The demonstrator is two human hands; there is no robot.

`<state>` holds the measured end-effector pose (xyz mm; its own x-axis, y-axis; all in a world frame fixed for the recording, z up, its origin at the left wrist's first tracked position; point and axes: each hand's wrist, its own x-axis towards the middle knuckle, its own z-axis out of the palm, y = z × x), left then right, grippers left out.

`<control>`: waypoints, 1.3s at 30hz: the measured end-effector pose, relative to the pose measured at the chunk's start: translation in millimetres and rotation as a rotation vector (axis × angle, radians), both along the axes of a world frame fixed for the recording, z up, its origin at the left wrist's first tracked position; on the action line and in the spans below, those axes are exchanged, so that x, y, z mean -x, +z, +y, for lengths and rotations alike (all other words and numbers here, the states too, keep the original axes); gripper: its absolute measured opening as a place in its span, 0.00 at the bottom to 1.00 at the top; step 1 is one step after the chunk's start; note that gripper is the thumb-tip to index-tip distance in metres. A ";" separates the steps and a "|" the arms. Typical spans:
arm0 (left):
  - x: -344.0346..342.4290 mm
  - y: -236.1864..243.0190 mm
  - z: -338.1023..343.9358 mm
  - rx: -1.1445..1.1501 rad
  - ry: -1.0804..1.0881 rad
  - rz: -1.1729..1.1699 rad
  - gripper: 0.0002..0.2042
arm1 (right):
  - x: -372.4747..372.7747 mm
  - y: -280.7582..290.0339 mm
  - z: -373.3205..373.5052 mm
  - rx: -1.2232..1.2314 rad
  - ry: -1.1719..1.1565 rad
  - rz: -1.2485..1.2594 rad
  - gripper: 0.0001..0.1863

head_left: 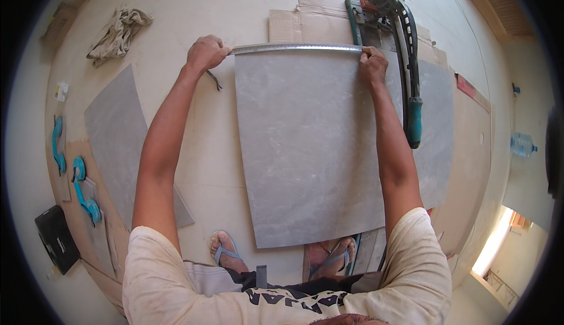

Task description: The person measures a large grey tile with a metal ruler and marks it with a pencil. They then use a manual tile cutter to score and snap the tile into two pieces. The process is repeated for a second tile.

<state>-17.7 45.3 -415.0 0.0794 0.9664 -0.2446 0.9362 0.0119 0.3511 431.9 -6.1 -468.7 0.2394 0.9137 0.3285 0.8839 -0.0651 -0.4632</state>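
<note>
A silvery measuring tape (296, 47) is stretched along the far edge of a large grey tile (305, 143). My left hand (207, 53) is closed around the tape's left end, just past the tile's far left corner. A short dark strap (214, 80) hangs below that hand; the tape's case is hidden in it. My right hand (373, 64) is closed on the tape's other end, near the tile cutter. The cutter (390, 19), with its long black lever and green grip (414, 122), lies along the tile's right side.
Another grey tile (432, 143) lies on the right, partly covered. Cardboard (323, 18) lies beyond the tape. At left are a crumpled cloth (117, 34), a grey tile piece (120, 125), blue suction lifters (87, 198) and a black case (57, 240). A water bottle (521, 144) stands far right.
</note>
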 end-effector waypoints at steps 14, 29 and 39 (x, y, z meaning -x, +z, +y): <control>3.3 -0.3 -3.2 -0.038 -0.022 0.043 0.16 | -1.5 -6.9 12.6 0.013 0.042 -0.002 0.09; -0.2 -1.3 3.0 -0.030 -0.004 0.027 0.17 | -3.4 -5.8 11.3 0.040 -0.002 0.031 0.09; -4.9 5.0 -0.3 0.022 0.041 0.009 0.16 | -6.1 -7.2 4.3 0.043 0.005 0.016 0.10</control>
